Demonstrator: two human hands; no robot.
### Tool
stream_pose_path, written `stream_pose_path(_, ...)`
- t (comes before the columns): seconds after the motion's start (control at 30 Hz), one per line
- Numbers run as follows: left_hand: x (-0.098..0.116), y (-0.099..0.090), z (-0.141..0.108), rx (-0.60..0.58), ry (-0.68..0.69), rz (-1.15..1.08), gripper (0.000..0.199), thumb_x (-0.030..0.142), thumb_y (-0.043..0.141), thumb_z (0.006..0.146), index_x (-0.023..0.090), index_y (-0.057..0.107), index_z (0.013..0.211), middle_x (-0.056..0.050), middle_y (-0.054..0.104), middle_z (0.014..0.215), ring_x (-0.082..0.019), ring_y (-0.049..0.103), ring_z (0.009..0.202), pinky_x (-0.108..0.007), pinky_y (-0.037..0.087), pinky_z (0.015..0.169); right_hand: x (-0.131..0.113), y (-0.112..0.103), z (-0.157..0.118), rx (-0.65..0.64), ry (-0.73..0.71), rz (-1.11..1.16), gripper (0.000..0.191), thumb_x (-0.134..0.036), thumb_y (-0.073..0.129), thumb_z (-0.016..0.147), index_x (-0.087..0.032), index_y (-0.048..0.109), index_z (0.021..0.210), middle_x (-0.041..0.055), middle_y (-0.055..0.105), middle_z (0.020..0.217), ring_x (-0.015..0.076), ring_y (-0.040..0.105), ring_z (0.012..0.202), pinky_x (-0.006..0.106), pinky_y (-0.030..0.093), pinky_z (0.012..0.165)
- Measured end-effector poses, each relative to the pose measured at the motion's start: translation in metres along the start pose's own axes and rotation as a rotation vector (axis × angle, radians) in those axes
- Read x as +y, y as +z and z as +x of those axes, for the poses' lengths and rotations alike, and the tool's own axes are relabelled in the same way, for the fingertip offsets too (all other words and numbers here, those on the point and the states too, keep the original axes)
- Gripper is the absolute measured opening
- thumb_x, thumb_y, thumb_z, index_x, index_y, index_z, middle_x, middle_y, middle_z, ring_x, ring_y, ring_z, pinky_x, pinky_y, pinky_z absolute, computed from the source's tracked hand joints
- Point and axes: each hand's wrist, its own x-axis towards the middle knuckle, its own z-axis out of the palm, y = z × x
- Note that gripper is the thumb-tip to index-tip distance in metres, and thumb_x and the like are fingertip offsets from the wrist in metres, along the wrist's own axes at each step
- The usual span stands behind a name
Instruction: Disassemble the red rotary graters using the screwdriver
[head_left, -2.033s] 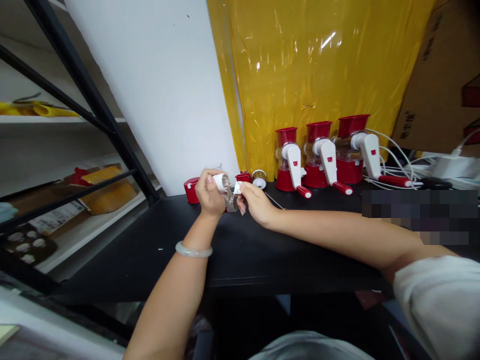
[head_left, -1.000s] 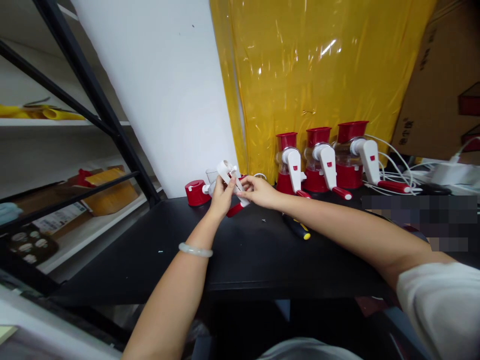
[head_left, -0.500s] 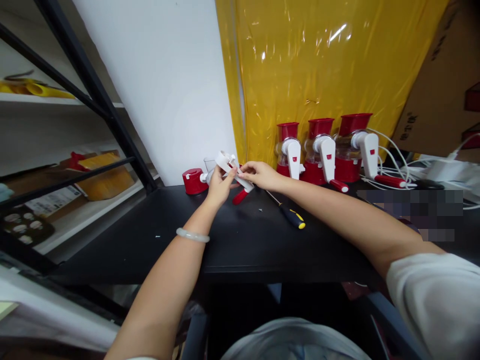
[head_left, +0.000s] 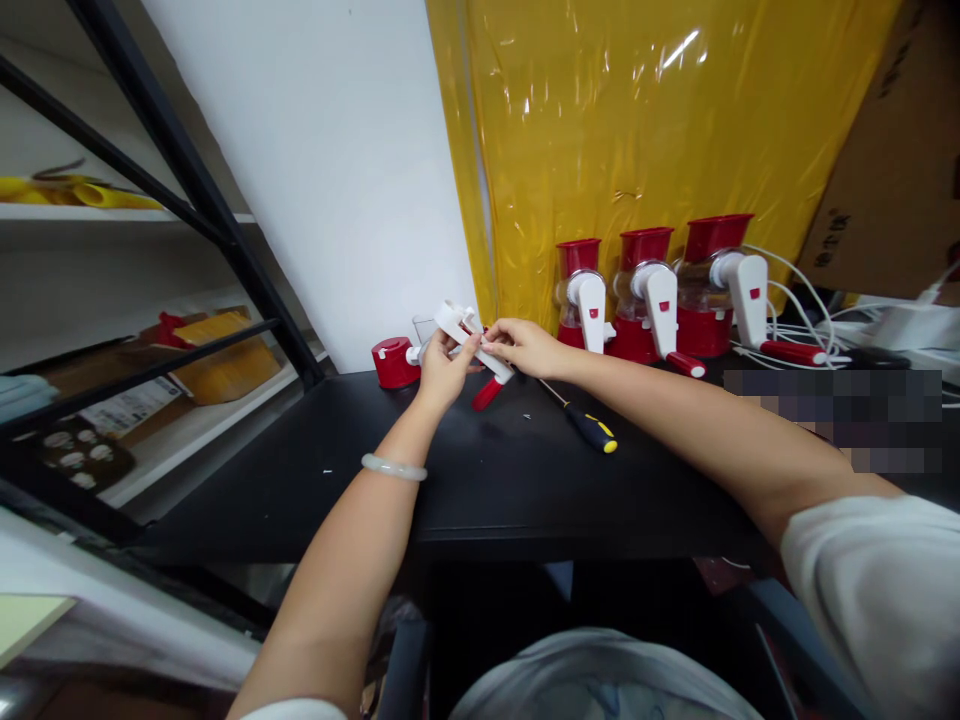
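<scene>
A white crank handle (head_left: 459, 322) with a red grip (head_left: 488, 394) is held over the black table, its open inner side turned up. My left hand (head_left: 444, 374), a pale bangle on its wrist, is closed around the handle's middle. My right hand (head_left: 526, 348) pinches at the handle from the other side; its fingertips hide whatever small part may be between them. Just behind my left hand lies a red base (head_left: 395, 362) with a clear body, partly covered. A screwdriver (head_left: 590, 428) with a dark blue and yellow handle rests on the table near my right forearm.
Three red and white rotary graters (head_left: 654, 310) stand along the back right, cranks facing forward. White cables (head_left: 814, 325) tangle beside them. Small screw-like bits (head_left: 527, 416) lie on the black tabletop (head_left: 480, 490). A black-framed shelf (head_left: 247, 290) stands at the left.
The view has shifted slightly, so everything sits a little differently in the picture. Both hands keep their hold on the crank handle, with hardly any movement.
</scene>
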Motion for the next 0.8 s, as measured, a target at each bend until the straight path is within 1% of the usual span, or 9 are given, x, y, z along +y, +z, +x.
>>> stream_pose_path(0.1,0.0033,-0.0003,-0.0013,-0.004,-0.018,0.025,0.056,0.044,0.082,0.08,0.015,0.062,0.124,-0.015,0.077,0.117,-0.019,0.078,0.077,-0.025,0.063,0.057,-0.0001,-0.0004,-0.0012,-0.001,-0.052,-0.069,0.02,-0.034,0.062,0.097,-0.015,0.065,0.098,0.0053,0.071,0.088,0.0163,0.062,0.077,0.029,0.044,0.072)
stream_pose_path(0.23,0.0054,-0.0009,-0.0017,-0.006,-0.031,0.027,0.056,0.044,0.081,0.081,0.015,0.062,0.126,-0.015,0.077,0.118,-0.018,0.078,0.077,-0.022,0.061,0.056,-0.0008,-0.0011,-0.0026,0.008,-0.111,-0.162,0.022,-0.035,0.057,0.1,-0.014,0.065,0.1,0.0059,0.07,0.09,0.0165,0.059,0.077,0.029,0.043,0.073)
stream_pose_path(0.4,0.0049,-0.0016,-0.0014,-0.008,-0.022,0.039,0.055,0.043,0.08,0.082,0.015,0.063,0.126,-0.015,0.077,0.116,-0.018,0.078,0.078,-0.021,0.061,0.056,-0.0009,-0.002,-0.0028,0.005,-0.153,-0.204,0.02,-0.032,0.055,0.101,-0.014,0.065,0.101,0.0077,0.071,0.096,0.0167,0.059,0.08,0.03,0.043,0.076)
stream_pose_path(0.5,0.0029,-0.0017,-0.0005,-0.004,-0.009,0.044,0.054,0.045,0.081,0.082,0.015,0.063,0.123,-0.014,0.078,0.114,-0.018,0.078,0.077,-0.021,0.061,0.056,-0.0005,-0.0023,-0.0022,-0.004,-0.148,-0.194,0.018,-0.03,0.056,0.101,-0.014,0.064,0.101,0.008,0.072,0.096,0.0167,0.06,0.081,0.03,0.044,0.076)
stream_pose_path(0.63,0.001,-0.0016,0.0002,-0.007,0.003,0.049,0.056,0.046,0.081,0.08,0.015,0.063,0.123,-0.015,0.078,0.114,-0.018,0.078,0.076,-0.022,0.061,0.056,0.0007,-0.0032,-0.0006,-0.04,-0.107,-0.16,0.016,-0.029,0.057,0.1,-0.014,0.064,0.102,0.0079,0.073,0.096,0.0169,0.063,0.082,0.029,0.045,0.076)
stream_pose_path(0.8,0.0032,-0.0017,-0.0005,-0.016,-0.007,0.057,0.056,0.045,0.082,0.079,0.015,0.063,0.122,-0.014,0.078,0.114,-0.018,0.077,0.075,-0.022,0.061,0.054,0.0015,-0.0052,0.001,-0.059,-0.073,-0.151,0.015,-0.027,0.059,0.099,-0.015,0.066,0.103,0.0071,0.073,0.095,0.0178,0.065,0.083,0.03,0.047,0.077)
